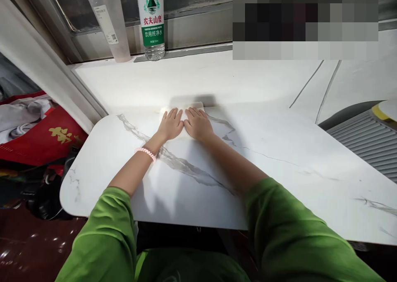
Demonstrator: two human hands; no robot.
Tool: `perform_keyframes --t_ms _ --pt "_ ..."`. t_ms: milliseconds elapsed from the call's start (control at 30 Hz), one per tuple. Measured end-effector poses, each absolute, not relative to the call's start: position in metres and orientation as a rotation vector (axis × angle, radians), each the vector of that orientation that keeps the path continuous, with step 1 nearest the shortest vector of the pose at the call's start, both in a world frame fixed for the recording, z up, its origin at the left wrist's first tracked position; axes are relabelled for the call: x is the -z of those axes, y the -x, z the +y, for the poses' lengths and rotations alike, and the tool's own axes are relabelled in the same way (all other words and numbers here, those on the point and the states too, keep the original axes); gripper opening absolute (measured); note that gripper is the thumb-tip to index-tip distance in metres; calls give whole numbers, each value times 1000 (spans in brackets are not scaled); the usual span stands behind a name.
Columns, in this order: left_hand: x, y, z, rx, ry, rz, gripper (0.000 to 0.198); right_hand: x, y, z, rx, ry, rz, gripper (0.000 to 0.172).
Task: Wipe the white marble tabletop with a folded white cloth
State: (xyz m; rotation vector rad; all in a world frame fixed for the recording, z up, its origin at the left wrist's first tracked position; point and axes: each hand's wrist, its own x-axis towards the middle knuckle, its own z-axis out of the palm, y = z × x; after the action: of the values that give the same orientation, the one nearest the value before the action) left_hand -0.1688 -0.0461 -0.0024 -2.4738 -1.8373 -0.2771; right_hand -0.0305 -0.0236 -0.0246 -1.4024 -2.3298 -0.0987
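Note:
On the white marbled tabletop [124, 170], my left hand [170, 125] lies flat with its fingers stretched forward. Beside it, my right hand [198, 124] is also flat, and the thumbs almost meet. Both palms press on a thin white cloth or paper sheet [182, 135], whose edges show past the fingertips and between the hands. The palms hide most of it, so I cannot tell exactly what it is. A pink coiled band [145, 151] is around my left wrist.
A green-labelled water bottle [151, 23] and a tall translucent plastic container [108, 23] stand on the window ledge behind. At the right is a grey ribbed object [366, 137]. A red bag [58, 137] with clothes is left of the table. The tabletop's left corner is rounded.

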Motion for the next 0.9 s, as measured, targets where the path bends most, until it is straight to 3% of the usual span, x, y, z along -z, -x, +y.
perform_keyframes --t_ms 300,500,667,900 --pt "0 187 -202 393 2501 -1726 51 19 37 -178 337 1298 -2409 50" --pt "-10 200 -278 280 2456 -1872 53 17 53 -236 454 1082 -2450 48" --pt "-12 210 -264 160 2419 -2019 55 27 73 -215 404 1069 -2443 51" --pt "-6 236 -174 176 2374 -2007 53 29 103 -134 281 1154 -2394 48"
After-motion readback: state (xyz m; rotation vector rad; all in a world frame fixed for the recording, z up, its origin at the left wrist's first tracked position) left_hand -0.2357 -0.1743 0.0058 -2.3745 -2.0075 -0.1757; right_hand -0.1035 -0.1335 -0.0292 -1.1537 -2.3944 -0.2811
